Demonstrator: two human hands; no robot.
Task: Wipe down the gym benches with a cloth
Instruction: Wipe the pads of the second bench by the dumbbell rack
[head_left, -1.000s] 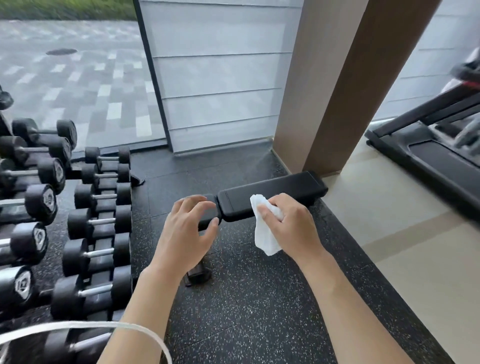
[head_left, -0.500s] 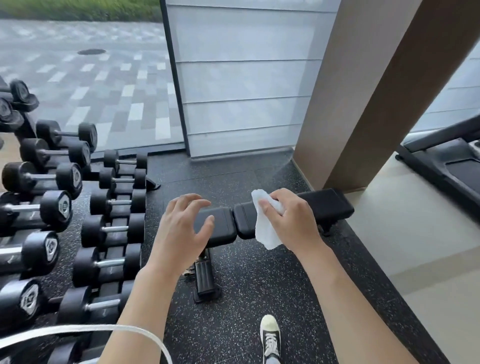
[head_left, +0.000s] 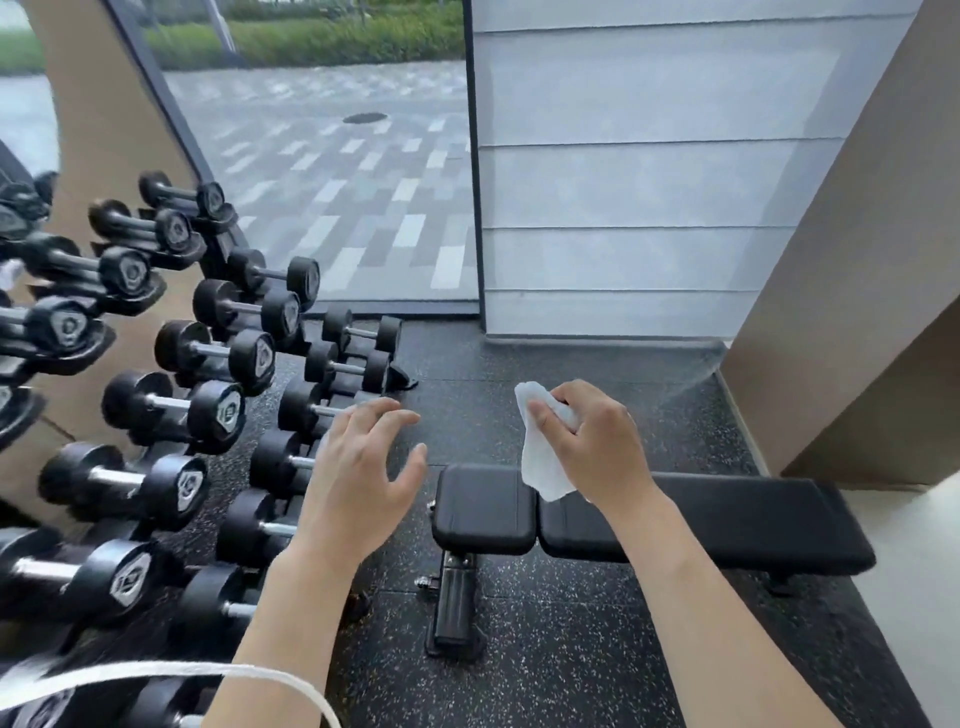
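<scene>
A black gym bench lies flat on the dark speckled floor, with its small seat pad at the end nearest the dumbbell rack. Above the bench, where the two pads meet, the right hand pinches a white cloth that hangs down, and it is not clear if the cloth touches the bench. The left hand is in the air between the bench and the dumbbell rack, with its fingers spread apart and holding nothing.
</scene>
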